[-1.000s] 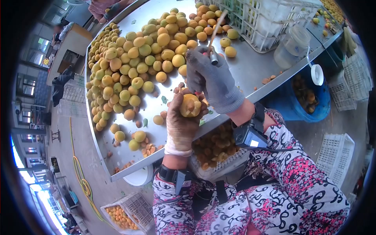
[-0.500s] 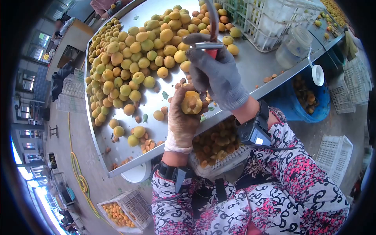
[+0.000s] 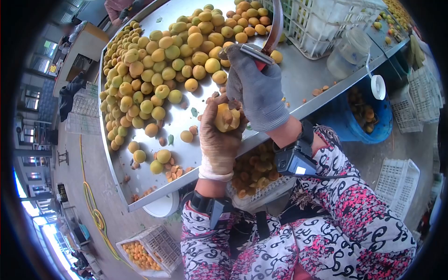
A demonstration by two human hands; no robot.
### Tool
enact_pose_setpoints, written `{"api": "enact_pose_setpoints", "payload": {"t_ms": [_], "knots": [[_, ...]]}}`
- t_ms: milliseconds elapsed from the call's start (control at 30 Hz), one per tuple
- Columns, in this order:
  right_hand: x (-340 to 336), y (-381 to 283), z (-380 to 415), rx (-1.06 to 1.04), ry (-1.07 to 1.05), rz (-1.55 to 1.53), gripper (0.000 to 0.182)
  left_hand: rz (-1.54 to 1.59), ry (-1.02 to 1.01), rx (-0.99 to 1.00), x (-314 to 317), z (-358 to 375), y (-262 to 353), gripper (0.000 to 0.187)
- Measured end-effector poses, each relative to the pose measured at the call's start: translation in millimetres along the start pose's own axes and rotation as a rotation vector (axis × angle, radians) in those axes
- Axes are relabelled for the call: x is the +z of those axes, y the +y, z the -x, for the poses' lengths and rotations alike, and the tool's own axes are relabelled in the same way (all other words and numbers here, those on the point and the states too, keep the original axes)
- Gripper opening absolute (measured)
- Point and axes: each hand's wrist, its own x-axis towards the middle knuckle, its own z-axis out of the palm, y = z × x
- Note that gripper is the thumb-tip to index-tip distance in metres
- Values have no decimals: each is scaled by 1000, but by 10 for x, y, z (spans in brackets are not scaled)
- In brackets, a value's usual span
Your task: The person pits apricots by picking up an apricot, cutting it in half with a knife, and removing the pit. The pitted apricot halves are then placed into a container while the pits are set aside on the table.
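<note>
My left hand (image 3: 218,137), in a stained, pale-cuffed glove, is closed round a cut-open apricot (image 3: 227,119) with its brown stone showing. My right hand (image 3: 261,88), in a grey glove, grips a curved metal tool (image 3: 275,29); some red shows at its handle, and the glove hides the rest. The right fingertips reach down to the fruit, and the two hands touch or nearly touch. Beyond them a heap of yellow-green apricots (image 3: 161,65) covers much of the metal table (image 3: 298,77). Apricot stones (image 3: 174,172) lie near its front edge.
A white crate (image 3: 322,28) and a clear plastic jug (image 3: 347,53) stand on the table at right. Below are a blue tub (image 3: 375,119) and a crate of cut fruit (image 3: 254,193). Another person's hand (image 3: 122,13) shows at the far end.
My right hand has turned, tilting the tool further right. My left hand has tipped the apricot, and its stone now stands out more at the cut face.
</note>
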Motion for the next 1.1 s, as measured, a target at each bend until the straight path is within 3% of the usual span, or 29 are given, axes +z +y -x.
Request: {"api": "enact_pose_setpoints", "payload": {"t_ms": [100, 167, 267, 600, 833, 900, 1000, 1033, 1100], "knots": [[39, 31, 8, -68, 47, 7, 17, 71, -23, 21, -39, -32, -18, 27], [61, -33, 20, 48, 89, -108, 17, 48, -15, 54, -21, -41, -13, 28], [64, 5, 6, 10, 58, -244, 21, -10, 1, 92, 12, -22, 19, 29], [13, 14, 41, 87, 58, -143, 21, -219, -6, 112, 40, 32, -56, 38], [19, 43, 30, 114, 63, -158, 23, -84, 42, 42, 34, 12, -112, 31], [-20, 42, -16, 145, 56, -218, 26, -1110, 90, 648, -9, 19, -256, 30], [-69, 63, -56, 176, 55, -289, 31, -1287, 59, 715, -189, -73, -152, 34], [-68, 52, -54, 166, 34, -323, 33, -1288, 60, 714, -222, -92, -147, 34], [-56, 11, -34, 160, 9, -353, 35, -744, 48, 408, -215, -117, -130, 29]]}}
